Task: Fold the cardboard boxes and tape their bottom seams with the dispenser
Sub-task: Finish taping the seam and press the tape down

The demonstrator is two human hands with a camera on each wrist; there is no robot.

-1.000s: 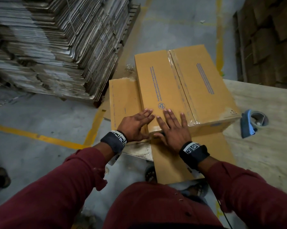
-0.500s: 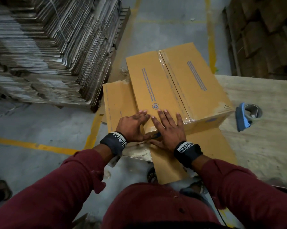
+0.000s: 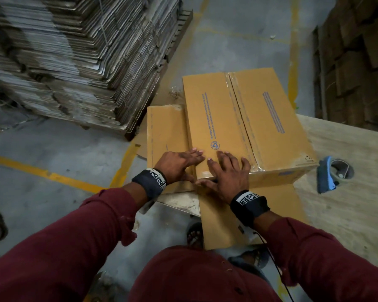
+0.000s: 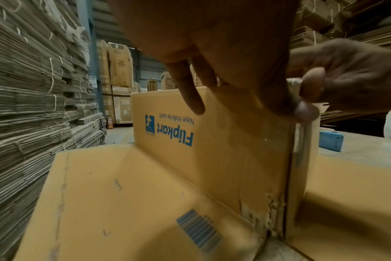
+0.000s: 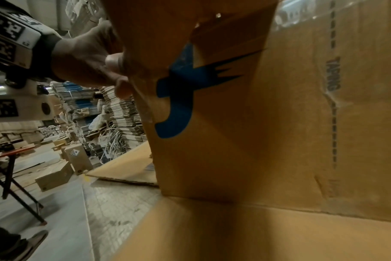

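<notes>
A tan corrugated cardboard box (image 3: pixel 244 125) sits upside down on the near corner of a pale wooden bench (image 3: pixel 345 192), its bottom seam facing up and covered by a strip of clear tape. Its open top flaps splay flat around it, one to the left and one hanging over the bench edge toward the person.

The person's left hand (image 3: pixel 179 165) lies at the box's near left corner, fingers straight and spread on the top panel. The left wrist view shows its thumb pressing the taped corner edge. The right hand (image 3: pixel 229 173) lies just beside it, fingers spread flat on the top panel, thumb down over the near edge. The two hands are close together; whether they touch is hard to say. In the right wrist view the right hand's own fingers are almost wholly hidden behind cardboard.

A blue handheld tape dispenser (image 3: pixel 327 175) with a roll of clear tape rests on the bench to the right of the box, apart from it.

On the floor to the left stands a tall stack of flattened, string-tied cardboard sheets (image 3: pixel 74 57), cut off by the frame. Dark stacked cartons (image 3: pixel 358 51) at the far right are too dim to make out. Small blue print on the box top is unreadable.
</notes>
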